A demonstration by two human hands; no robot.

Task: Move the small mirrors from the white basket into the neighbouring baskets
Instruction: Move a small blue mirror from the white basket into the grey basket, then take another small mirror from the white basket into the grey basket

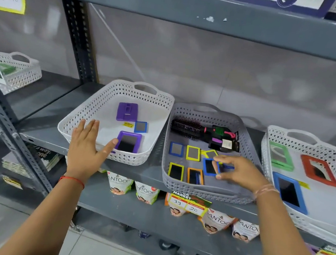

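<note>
The white basket (83, 114) sits left on the grey shelf. It holds two purple mirrors (129, 142), one face down, and a small blue mirror (141, 127). My left hand (85, 144) rests flat on its front rim, fingers spread, thumb touching the nearer purple mirror. The grey basket (247, 135) beside it holds several small mirrors with blue, yellow and orange frames. My right hand (240, 172) pinches a small blue-framed mirror (210, 167) just above that basket's floor.
A hairbrush (186, 127) and black packages lie at the back of the grey basket. Another white basket (321, 220) to the right holds larger green, red and blue mirrors. A shelf board runs overhead. Pouches stand on the shelf below.
</note>
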